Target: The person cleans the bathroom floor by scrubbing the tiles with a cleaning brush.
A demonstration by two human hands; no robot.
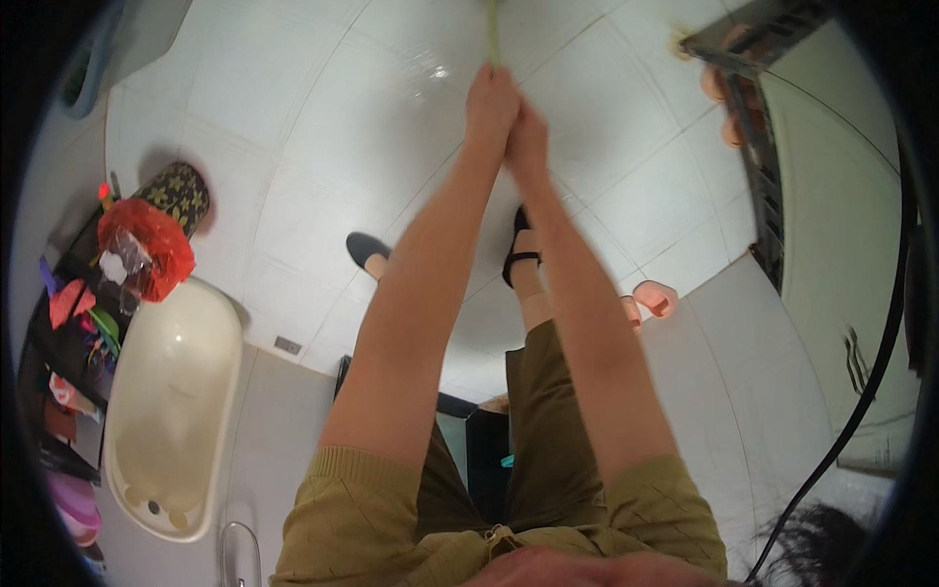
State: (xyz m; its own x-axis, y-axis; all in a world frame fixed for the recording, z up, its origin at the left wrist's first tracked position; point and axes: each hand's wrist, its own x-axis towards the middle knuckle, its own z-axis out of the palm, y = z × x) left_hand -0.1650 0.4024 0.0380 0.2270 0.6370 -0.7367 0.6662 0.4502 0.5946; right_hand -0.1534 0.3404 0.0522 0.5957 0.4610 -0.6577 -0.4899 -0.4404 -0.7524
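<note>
My left hand (491, 103) and my right hand (527, 136) are close together at the top middle, arms stretched forward over the tiled floor. Both are closed around a thin pale-green pole (493, 33), the left hand further along it than the right. The pole runs out past the top edge, where its far end is hidden. Under the hands lie white floor tiles (352, 147) with a shiny patch that looks wet. My feet, in dark shoes (367, 249), stand apart below the hands.
At left are a cream baby bathtub (172, 411), a flower-patterned bin (176, 194) with a red plastic bag (165, 253), and a dark shelf with mixed items. A floor drain (287, 345) lies nearby. Pink slippers (655, 299) and a pale cabinet (829, 183) stand at right.
</note>
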